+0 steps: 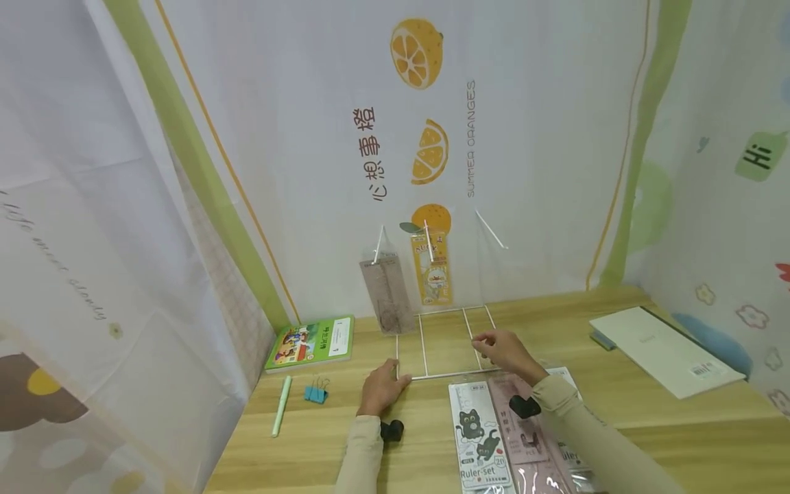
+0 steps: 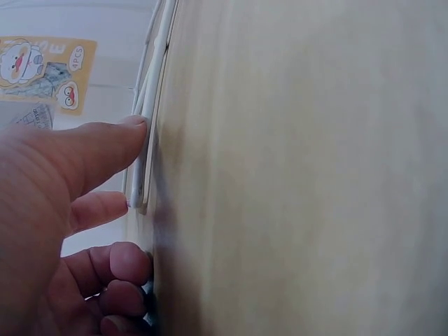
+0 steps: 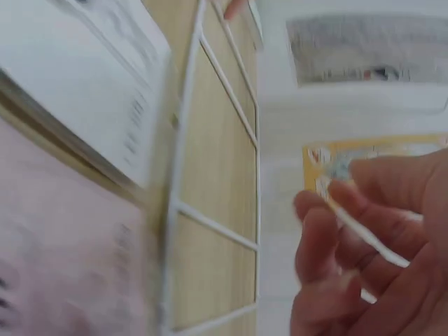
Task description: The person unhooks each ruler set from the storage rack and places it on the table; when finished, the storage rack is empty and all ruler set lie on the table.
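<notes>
Wire rack [image 1: 446,343]: on table [image 1: 617,412] by back wall, two packs hung, third hook bare. My left hand [image 1: 381,387] steadies the front-left corner, fingers straight. My right hand [image 1: 503,350] pinches a wire. Ruler-set packs [image 1: 494,439] beside rack, unhung; est. part done.

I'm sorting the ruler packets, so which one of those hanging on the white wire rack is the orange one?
The orange ruler packet with the cartoon figure, hanging on the middle hook; the grey packet hangs left of it, and the right hook is bare.

Beige sleeves [image 1: 574,418], black wrist cameras [image 1: 524,406]
</notes>
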Motion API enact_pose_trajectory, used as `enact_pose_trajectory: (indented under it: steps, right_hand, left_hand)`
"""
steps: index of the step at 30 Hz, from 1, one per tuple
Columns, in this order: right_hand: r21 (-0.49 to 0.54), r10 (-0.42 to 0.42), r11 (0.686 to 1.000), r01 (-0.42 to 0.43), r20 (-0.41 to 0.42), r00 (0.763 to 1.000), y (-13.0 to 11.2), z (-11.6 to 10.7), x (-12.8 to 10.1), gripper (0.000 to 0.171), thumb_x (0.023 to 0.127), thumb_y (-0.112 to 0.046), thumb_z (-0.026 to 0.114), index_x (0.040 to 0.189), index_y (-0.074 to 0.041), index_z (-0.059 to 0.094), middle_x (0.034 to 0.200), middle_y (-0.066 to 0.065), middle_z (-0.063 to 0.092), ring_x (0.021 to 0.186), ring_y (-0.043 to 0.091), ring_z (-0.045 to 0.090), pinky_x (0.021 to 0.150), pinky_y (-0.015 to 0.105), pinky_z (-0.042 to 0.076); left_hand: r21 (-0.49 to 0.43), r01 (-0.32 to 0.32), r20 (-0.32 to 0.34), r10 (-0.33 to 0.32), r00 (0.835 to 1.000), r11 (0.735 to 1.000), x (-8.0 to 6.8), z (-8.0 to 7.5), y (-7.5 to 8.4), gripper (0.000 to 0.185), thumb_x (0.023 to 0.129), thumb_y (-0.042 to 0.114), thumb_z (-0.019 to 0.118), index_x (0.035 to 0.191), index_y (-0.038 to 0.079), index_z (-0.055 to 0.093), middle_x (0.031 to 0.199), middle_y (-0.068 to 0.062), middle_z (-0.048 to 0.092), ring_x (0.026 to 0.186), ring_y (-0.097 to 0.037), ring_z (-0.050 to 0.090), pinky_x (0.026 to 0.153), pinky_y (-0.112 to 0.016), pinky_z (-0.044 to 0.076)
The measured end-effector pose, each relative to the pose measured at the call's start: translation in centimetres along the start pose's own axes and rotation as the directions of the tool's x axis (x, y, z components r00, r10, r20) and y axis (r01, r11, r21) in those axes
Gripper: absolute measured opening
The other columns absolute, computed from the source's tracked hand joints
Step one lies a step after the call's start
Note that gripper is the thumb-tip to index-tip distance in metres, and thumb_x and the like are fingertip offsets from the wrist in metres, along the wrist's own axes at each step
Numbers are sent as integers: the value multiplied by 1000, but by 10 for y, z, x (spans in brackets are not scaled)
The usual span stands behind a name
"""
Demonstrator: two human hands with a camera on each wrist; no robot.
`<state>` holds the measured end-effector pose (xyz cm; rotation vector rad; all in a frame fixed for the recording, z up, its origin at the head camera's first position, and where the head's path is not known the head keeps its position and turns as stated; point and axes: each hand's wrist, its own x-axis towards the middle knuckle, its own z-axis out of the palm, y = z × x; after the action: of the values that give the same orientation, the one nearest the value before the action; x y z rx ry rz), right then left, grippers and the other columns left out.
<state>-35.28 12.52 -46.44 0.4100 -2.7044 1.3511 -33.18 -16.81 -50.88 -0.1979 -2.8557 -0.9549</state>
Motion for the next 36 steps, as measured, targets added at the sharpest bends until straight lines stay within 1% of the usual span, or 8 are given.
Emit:
enact_pose_trajectory:
  steps: [6,10,12,15,19,24,27,36]
  right_hand:
    - [32,-38,999,39,-26,999,1,-11,38,29,100,-17,61,116,6,68,94,18,68,80,35,67,60,29,52]
    - [61,-65,996,69,-64,996,-6,-17,59,29,100,-15,61,119,6,67,106,23,68,89,35,66,61,32,56]
    - [96,-77,992,84,-71,994,-14,-17,69,31,100,-15,61,122,6,65,114,25,67,97,38,66,66,36,58]
    - [158,-74,984,81,-45,996,-27,-16,82,38,101,-18,59,133,3,60,129,26,61,115,40,61,80,42,59]
    - [289,-38,956,37,-4,999,-43,-15,94,47,101,-19,58,144,-2,51,150,24,44,137,42,42,99,50,51]
    - [369,-48,927,60,-40,998,-55,-20,108,49,100,-14,61,146,-3,49,159,22,33,146,46,25,114,62,30]
    - [375,-46,925,58,-40,998,-61,-24,115,51,98,-14,63,146,-5,49,160,20,32,148,46,22,117,65,22]
    - [373,-19,928,25,-21,1000,-78,-27,129,58,97,-15,65,151,-12,45,164,16,28,148,42,24,116,65,26]
  left_hand:
    - [-13,4,-9,-4,1000,1000,0,2,-1,47,93,29,71,128,-1,61,125,-27,65,111,-49,62,92,-60,50]
    - [-6,-11,-15,11,1000,1000,-1,2,0,47,93,30,72,127,-1,61,123,-27,66,109,-48,63,90,-59,51]
    - [-1,-16,-24,16,1000,1000,-2,2,0,47,93,30,72,127,-2,62,122,-27,67,107,-48,64,89,-58,52]
    - [2,-19,-41,19,999,1000,-3,0,-1,46,92,28,73,125,-3,62,121,-27,67,106,-48,64,88,-59,52]
    - [-7,-3,-26,3,1000,1000,-4,0,-2,48,92,29,73,127,-2,61,123,-27,66,110,-48,64,91,-59,51]
    - [-30,-15,-20,15,1000,999,-2,3,-3,49,93,29,72,128,-3,61,125,-27,65,113,-48,62,94,-59,50]
    - [-24,-17,-26,16,1000,1000,-2,5,-3,48,92,28,73,127,-3,62,124,-27,66,111,-48,63,93,-59,50]
    - [-10,-28,-54,27,998,1000,-2,4,-5,46,91,28,74,124,-2,63,119,-26,68,106,-48,65,89,-58,52]
